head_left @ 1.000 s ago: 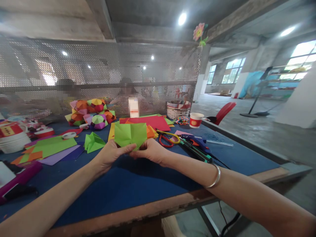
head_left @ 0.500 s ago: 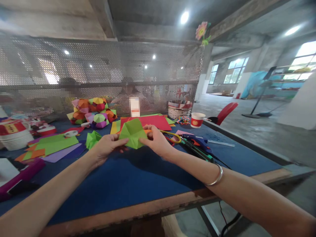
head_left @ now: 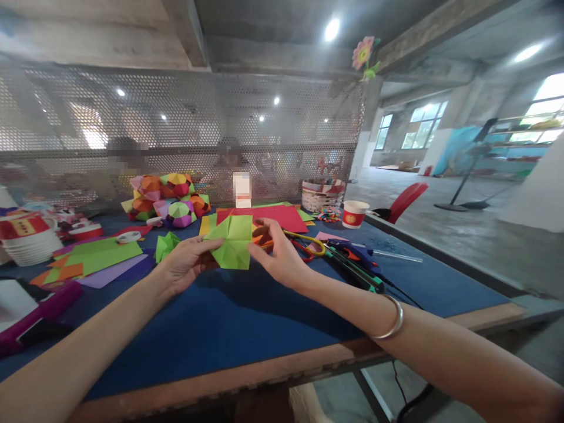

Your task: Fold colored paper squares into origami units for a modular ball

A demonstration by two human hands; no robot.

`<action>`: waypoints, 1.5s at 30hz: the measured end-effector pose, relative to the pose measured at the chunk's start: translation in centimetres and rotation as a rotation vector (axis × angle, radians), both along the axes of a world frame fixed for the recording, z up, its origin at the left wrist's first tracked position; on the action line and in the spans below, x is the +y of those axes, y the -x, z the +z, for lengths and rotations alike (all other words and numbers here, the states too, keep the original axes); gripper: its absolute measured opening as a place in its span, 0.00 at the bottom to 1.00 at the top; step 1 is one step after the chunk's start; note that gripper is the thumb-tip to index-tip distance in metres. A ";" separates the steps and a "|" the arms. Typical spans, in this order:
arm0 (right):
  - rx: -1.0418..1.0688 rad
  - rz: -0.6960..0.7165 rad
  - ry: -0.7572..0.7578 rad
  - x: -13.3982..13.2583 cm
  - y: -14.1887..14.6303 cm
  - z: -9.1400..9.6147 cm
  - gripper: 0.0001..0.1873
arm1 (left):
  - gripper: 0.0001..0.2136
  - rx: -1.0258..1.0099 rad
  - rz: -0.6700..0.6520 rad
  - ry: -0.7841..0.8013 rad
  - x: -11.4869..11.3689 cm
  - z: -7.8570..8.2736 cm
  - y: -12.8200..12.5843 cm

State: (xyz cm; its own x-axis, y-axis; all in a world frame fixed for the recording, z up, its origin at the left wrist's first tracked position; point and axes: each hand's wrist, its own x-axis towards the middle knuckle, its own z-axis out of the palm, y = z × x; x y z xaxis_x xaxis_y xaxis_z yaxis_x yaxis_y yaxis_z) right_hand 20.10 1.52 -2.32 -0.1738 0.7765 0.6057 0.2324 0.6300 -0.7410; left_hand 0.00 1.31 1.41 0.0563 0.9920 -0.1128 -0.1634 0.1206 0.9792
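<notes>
A square of light green folding paper [head_left: 235,242] with crossing crease lines is held up above the table, its left corner folded in. My left hand [head_left: 188,263] pinches it at the left side, thumb in front and fingers behind. At its right edge is my right hand [head_left: 282,254], thumb tip at the paper and fingers apart from the thumb, curved beside the edge. A folded green paper piece [head_left: 166,245] lies on the table just beyond my left hand. Behind the held paper are red sheets [head_left: 282,217] and yellow-handled scissors [head_left: 315,245].
Colourful folded-paper balls [head_left: 178,202] sit at the back left. Paper sheets [head_left: 103,255], stacked cups [head_left: 29,238] and a purple object [head_left: 42,320] are at left. At right are a paper cup [head_left: 353,214], a woven basket [head_left: 323,195] and a green-black tool [head_left: 355,269]. A mesh screen [head_left: 264,135] stands behind.
The green paper has turned and opened flatter, showing its creases. My right hand's thumb and fingers have moved to its right edge and loosened; the left hand keeps its hold.
</notes>
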 end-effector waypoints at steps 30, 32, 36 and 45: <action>-0.470 -0.210 -0.191 -0.5 -0.1 0.5 0.09 | 0.21 0.132 -0.089 -0.251 -1.0 -1.6 -1.5; -0.464 -0.217 -0.173 -0.6 0.0 0.5 0.10 | 0.19 0.132 -0.094 -0.252 -1.1 -1.5 -1.6; -0.454 -0.238 -0.135 -0.7 0.1 0.6 0.13 | 0.17 0.140 -0.080 -0.257 -1.4 -1.3 -1.7; -0.466 -0.219 -0.073 -1.1 0.4 1.0 0.11 | 0.12 0.159 -0.055 -0.282 -1.6 -1.0 -2.0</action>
